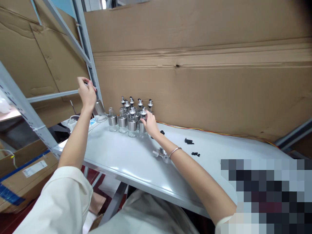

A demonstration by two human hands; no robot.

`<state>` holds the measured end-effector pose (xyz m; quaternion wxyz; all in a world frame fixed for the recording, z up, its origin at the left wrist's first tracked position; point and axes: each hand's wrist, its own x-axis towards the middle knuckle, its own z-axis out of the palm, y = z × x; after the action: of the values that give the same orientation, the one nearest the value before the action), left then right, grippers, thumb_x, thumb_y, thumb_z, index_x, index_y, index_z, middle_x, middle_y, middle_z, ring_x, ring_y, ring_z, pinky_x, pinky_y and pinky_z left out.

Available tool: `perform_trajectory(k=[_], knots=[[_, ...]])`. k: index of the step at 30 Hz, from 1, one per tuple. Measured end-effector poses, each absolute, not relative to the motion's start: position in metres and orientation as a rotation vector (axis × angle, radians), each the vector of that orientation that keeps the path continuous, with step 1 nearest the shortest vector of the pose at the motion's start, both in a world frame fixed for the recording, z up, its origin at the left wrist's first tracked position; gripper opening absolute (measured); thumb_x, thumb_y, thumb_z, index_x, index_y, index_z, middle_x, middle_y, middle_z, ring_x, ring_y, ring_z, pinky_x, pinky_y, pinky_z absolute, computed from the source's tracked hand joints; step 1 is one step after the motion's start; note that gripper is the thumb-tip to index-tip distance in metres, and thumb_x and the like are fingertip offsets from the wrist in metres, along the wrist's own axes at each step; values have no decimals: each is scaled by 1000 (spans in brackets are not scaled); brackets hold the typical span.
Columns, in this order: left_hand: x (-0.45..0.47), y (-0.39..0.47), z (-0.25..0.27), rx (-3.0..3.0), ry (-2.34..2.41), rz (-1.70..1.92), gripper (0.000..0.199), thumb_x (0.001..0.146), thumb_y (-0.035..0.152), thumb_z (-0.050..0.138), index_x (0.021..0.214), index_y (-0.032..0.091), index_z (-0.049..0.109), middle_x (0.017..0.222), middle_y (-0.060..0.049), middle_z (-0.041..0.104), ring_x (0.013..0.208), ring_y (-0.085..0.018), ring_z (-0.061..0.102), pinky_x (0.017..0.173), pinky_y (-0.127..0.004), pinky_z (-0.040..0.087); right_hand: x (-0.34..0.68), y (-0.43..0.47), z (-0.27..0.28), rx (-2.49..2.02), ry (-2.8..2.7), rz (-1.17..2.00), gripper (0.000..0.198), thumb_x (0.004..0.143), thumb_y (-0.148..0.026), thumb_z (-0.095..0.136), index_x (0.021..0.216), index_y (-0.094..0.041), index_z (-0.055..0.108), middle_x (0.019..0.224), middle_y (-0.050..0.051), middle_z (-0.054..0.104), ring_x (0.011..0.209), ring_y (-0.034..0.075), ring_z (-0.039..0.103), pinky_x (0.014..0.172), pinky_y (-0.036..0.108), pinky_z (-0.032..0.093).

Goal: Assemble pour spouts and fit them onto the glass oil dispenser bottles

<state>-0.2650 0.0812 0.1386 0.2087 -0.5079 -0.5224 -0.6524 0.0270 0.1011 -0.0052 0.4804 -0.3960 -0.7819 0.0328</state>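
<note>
My left hand (87, 94) is raised at the left, its fingers closed around the top of a tilted glass bottle (99, 108) with a steel band. What part of its neck lies inside the fingers is hidden. My right hand (150, 125) grips a bottle (142, 127) that stands upright with a silver pourer spout on it, at the front right of a group. Several banded bottles (132, 125) stand close together there, most with spouts. Two at the left, one of them a bottle without a spout (112, 120), show bare necks.
Loose silver spouts (162, 154) lie on the white table (126, 156) beside my right forearm. Small black parts (189, 141) and black caps (195, 154) are further right. A cardboard wall (195, 94) backs the table, and a grey metal post (89, 48) rises at the left.
</note>
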Motion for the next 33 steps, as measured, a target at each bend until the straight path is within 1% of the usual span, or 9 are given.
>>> perform_trajectory(k=[3, 7, 12, 16, 19, 21, 26, 29, 33], knots=[[-263, 86, 101, -1474, -1585, -1787, 12, 91, 28, 40, 96, 18, 44, 58, 5, 50, 52, -12, 51, 65, -26, 44, 26, 100, -5, -978, -1910, 78, 46, 89, -28, 49, 131, -11, 41, 107, 15, 57, 95, 27, 50, 90, 44, 43], [-259, 101, 56, -1587, -1621, -1801, 13, 90, 31, 37, 94, 20, 44, 61, 4, 52, 54, -13, 53, 63, -25, 43, 25, 99, -4, -982, -1905, 89, 46, 90, -28, 48, 132, -11, 40, 107, 16, 56, 99, 27, 49, 90, 44, 43], [-249, 118, 38, -1580, -1633, -1808, 14, 90, 30, 34, 94, 20, 43, 68, 1, 54, 63, -15, 55, 70, -27, 44, 25, 98, -6, -964, -1893, 82, 45, 91, -29, 46, 132, -13, 40, 108, 15, 56, 99, 27, 49, 90, 45, 43], [-233, 125, 44, -1619, -1681, -1615, 17, 87, 26, 37, 97, 18, 50, 94, -11, 58, 92, -22, 57, 86, -36, 44, 25, 100, -8, -948, -1890, 74, 46, 90, -30, 46, 133, -14, 40, 109, 15, 55, 98, 27, 49, 91, 46, 42], [-214, 122, 55, -1544, -1734, -1357, 22, 83, 25, 45, 99, 17, 57, 118, -18, 51, 116, -31, 45, 95, -47, 37, 25, 102, -9, -958, -1889, 78, 46, 90, -29, 46, 132, -13, 40, 108, 16, 56, 96, 27, 50, 90, 46, 43], [-199, 117, 65, -1551, -1732, -1202, 25, 83, 26, 47, 102, 17, 60, 125, -18, 49, 123, -34, 40, 98, -51, 33, 25, 103, -9, -957, -1888, 74, 46, 90, -29, 47, 132, -12, 41, 108, 16, 56, 96, 27, 50, 90, 46, 43], [-168, 115, 88, -1760, -1796, -738, 31, 85, 35, 47, 97, 13, 66, 118, -20, 57, 122, -36, 39, 100, -59, 22, 25, 103, -8, -964, -1893, 67, 46, 89, -28, 48, 131, -11, 41, 108, 17, 56, 97, 27, 49, 90, 45, 43], [-160, 123, 95, -1793, -1884, -624, 29, 86, 29, 46, 99, 11, 65, 112, -20, 61, 115, -35, 46, 97, -56, 26, 25, 101, -7, -983, -1898, 70, 46, 89, -27, 48, 131, -8, 41, 110, 18, 56, 98, 28, 49, 91, 44, 42], [-159, 131, 99, -1858, -1948, -646, 21, 85, 25, 48, 89, 11, 63, 100, -18, 65, 107, -35, 52, 94, -54, 29, 24, 98, -6, -1009, -1897, 77, 46, 89, -27, 48, 130, -8, 41, 110, 18, 56, 97, 27, 48, 90, 43, 42]])
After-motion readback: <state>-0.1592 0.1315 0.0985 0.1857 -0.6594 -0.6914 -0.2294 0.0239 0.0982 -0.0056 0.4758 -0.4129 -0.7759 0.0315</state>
